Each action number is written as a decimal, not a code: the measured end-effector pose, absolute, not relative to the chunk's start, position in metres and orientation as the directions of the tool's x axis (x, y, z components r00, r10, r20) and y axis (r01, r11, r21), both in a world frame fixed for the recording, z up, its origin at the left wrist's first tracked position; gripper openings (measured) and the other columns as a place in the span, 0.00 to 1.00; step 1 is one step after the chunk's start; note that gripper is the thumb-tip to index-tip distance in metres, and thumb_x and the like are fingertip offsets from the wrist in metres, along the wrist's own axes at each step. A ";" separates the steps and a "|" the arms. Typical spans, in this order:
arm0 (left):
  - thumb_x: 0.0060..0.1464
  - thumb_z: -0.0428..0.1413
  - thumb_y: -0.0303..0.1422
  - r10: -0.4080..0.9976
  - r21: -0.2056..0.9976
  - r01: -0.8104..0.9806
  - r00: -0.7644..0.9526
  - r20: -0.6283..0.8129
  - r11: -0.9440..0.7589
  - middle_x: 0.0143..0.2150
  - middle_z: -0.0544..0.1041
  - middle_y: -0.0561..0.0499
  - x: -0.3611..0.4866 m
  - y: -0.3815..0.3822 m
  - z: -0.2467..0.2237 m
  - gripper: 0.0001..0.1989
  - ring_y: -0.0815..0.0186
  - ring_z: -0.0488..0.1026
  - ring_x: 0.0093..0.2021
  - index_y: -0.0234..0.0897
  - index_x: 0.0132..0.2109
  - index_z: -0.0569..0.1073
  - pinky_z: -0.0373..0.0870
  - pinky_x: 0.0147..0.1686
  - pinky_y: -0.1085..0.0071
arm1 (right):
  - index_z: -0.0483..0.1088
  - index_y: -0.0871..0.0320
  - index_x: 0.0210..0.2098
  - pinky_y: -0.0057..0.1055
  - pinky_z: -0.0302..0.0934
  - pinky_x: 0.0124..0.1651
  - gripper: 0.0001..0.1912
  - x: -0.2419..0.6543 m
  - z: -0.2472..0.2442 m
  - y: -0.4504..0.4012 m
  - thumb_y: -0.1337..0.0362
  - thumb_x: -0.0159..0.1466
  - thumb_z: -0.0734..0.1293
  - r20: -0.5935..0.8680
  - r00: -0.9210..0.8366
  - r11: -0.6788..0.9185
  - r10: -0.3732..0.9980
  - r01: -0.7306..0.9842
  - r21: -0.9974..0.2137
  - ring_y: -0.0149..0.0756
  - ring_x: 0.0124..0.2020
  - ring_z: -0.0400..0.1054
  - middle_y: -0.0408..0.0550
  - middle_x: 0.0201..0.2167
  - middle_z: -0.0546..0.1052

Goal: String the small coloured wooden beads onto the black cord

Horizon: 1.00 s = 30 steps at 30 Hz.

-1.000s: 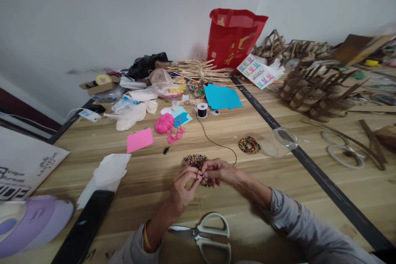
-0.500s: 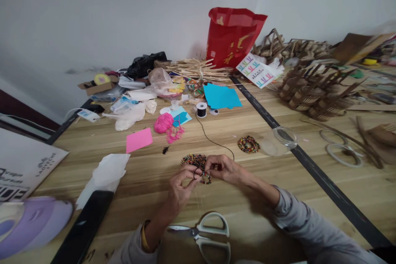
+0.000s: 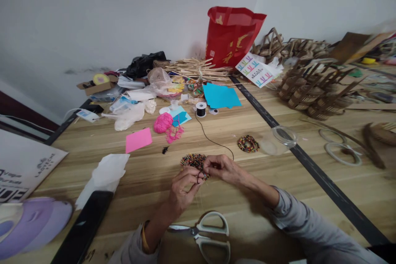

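Observation:
My left hand pinches a small loop of black cord between thumb and fingers. Close against it, my right hand is closed in a pinch at the same cord; its fingertips are partly hidden. Just behind and under the fingers lies a heap of multicoloured strung beads. A few beads hang below my fingertips. From a spool of black cord, a line runs over the wood to near my right hand. White-handled scissors lie below my hands, blades pointing left.
A coiled bead strand and a clear round container lie to the right. Pink yarn, pink paper and blue paper lie further back. A black phone is at left. Small woven baskets stand at right.
My fingers have drawn slightly closer together at the cord, and the beaded loop below them shows less now. The rest of the table is unchanged.

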<state>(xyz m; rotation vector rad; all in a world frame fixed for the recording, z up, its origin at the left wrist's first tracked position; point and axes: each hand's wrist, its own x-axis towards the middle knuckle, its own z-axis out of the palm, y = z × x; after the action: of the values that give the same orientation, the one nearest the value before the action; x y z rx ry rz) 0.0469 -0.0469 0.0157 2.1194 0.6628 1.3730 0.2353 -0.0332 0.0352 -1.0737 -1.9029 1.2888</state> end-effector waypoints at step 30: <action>0.49 0.59 0.33 0.937 0.991 -0.044 0.322 0.136 -0.129 0.29 0.74 0.49 0.050 -0.049 0.005 0.08 0.66 0.72 0.32 0.34 0.27 0.70 0.69 0.34 0.71 | 0.63 0.59 0.34 0.25 0.54 0.32 0.08 0.234 0.045 -0.045 0.69 0.67 0.55 0.250 -0.628 0.641 0.737 0.530 -0.555 0.30 0.29 0.62 0.45 0.30 0.68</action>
<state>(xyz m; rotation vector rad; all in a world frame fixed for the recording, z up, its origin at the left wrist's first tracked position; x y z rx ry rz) 0.0497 -0.0489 0.0055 1.4285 0.8789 1.0649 0.2336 -0.0447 0.0452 -0.9938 -2.4023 0.6050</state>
